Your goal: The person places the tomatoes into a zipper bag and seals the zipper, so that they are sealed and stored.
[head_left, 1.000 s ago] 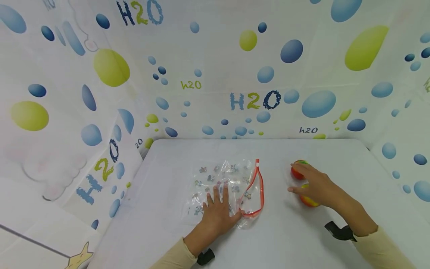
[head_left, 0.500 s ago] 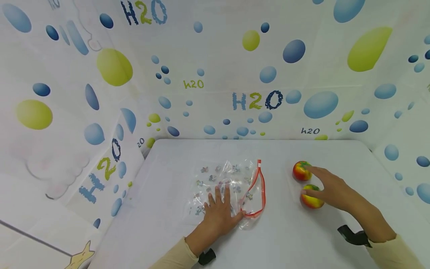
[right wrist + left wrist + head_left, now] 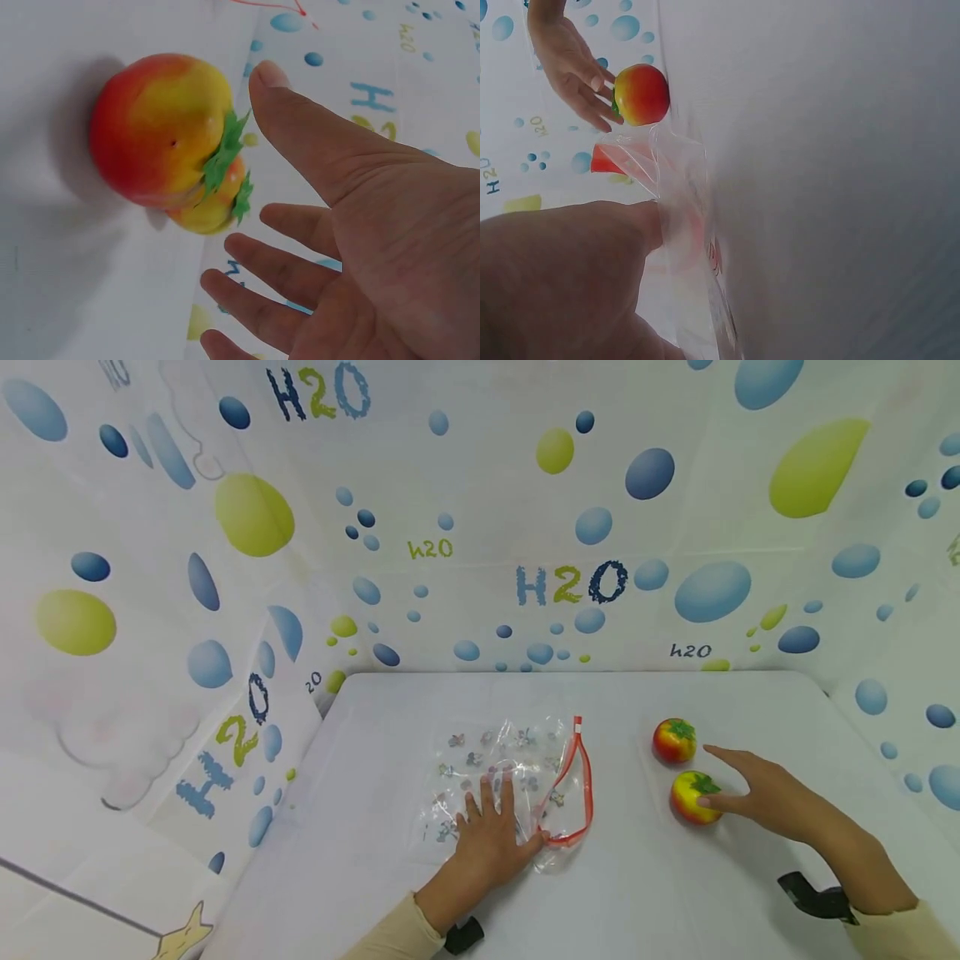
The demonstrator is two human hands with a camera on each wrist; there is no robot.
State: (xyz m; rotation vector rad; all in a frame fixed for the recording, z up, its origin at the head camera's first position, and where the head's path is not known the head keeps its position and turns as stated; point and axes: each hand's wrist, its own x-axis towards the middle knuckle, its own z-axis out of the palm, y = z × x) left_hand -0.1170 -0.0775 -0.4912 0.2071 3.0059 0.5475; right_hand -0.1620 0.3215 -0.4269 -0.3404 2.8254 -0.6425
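Note:
My left hand (image 3: pixel 486 839) lies with spread fingers on a clear plastic bag (image 3: pixel 457 777) printed with small figures; its thumb rests by the bag's red zip edge (image 3: pixel 587 789). Two red-and-yellow tomatoes with green leafy tops sit to the right, the far tomato (image 3: pixel 672 743) behind the near tomato (image 3: pixel 684 797). Just right of them hovers my right hand (image 3: pixel 783 797), fingers extended and thumb apart. In the head view the thumb overlaps the near tomato, but the right wrist view shows a gap between hand and near tomato (image 3: pixel 154 131). Neither tomato is held.
A white table (image 3: pixel 352 760) carries everything. Its far edge meets a white backdrop (image 3: pixel 480 602) with blue and green spots and lettering, which also rises on the left and right sides. Dark wrist straps (image 3: pixel 817 897) show near the sleeves.
My right hand has drawn back to the right from over the two tomatoes, leaving both more exposed. The tomatoes stay in place. My left hand remains on the plastic bag.

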